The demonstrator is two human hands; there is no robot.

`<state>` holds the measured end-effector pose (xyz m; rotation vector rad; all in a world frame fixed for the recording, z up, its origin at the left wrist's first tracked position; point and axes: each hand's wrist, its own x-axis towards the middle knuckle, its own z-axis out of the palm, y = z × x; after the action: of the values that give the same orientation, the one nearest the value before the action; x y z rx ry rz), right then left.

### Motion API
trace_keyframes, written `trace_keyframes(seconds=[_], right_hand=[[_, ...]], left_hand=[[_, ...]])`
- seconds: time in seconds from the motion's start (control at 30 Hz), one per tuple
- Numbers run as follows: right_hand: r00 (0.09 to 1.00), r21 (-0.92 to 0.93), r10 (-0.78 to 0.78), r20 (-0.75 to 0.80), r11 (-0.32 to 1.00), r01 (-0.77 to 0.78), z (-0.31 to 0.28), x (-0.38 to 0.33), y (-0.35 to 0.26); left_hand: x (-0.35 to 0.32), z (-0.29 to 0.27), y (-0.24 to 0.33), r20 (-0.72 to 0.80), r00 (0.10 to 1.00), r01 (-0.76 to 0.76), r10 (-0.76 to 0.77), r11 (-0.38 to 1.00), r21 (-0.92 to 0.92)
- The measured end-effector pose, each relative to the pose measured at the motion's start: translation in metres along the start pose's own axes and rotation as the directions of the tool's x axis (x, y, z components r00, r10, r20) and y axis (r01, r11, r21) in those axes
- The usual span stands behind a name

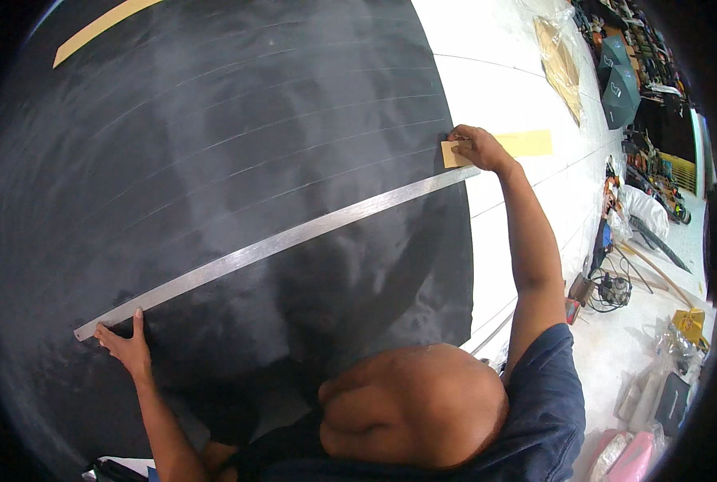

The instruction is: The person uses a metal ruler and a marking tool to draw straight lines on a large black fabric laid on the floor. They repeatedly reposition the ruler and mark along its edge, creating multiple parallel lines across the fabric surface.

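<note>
A long metal straightedge [282, 241] lies slantwise across a large black sheet [310, 104] marked with several thin, pale lines. My left hand [129, 349] rests at the near left end of the straightedge, thumb and fingers spread and touching it. At the sheet's right edge, my right hand [479, 149] is closed on a flat yellow strip [531, 144], just above the far end of the straightedge. Part of that strip shows on each side of the hand, overlapping the black sheet and the white surface. My knee [435, 402] is bent between my arms.
Another yellow strip [105, 28] lies at the far left of the sheet. White surface [495, 88] with thin lines borders it on the right, with a plastic-wrapped tan bundle [559, 68] farther up. Dark umbrellas [620, 92], coiled cable [612, 291] and plastic bags [636, 458] stand along the right.
</note>
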<state>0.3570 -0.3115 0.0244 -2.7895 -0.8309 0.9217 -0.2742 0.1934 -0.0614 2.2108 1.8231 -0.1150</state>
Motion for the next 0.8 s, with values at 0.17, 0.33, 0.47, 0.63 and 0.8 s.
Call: trace_keyframes(seconds=[0.17,0.33,0.47,0.63,0.8], right_hand=[[0.999,-0.120,-0.033,-0.040,0.992,0.028,-0.001,-0.003,0.013],[0.990,-0.204,-0.119,-0.078,0.974,0.101,0.002,-0.007,0.012],[0.971,-0.247,-0.213,-0.104,0.952,0.183,0.004,-0.007,0.018],[0.981,-0.237,-0.164,-0.103,0.962,0.136,0.005,-0.006,0.014],[0.990,-0.241,-0.095,-0.100,0.968,0.069,0.003,-0.008,0.007]], left_hand=[[0.002,0.000,-0.002,-0.007,1.000,-0.006,0.006,1.000,0.006],[-0.001,-0.006,0.007,0.018,1.000,0.000,0.000,1.000,0.010],[-0.001,-0.009,0.010,0.023,1.000,-0.002,0.002,1.000,0.019],[-0.002,-0.009,0.010,0.024,1.000,-0.003,0.002,1.000,0.024],[-0.002,-0.008,0.007,0.028,0.999,-0.018,0.018,1.000,0.006]])
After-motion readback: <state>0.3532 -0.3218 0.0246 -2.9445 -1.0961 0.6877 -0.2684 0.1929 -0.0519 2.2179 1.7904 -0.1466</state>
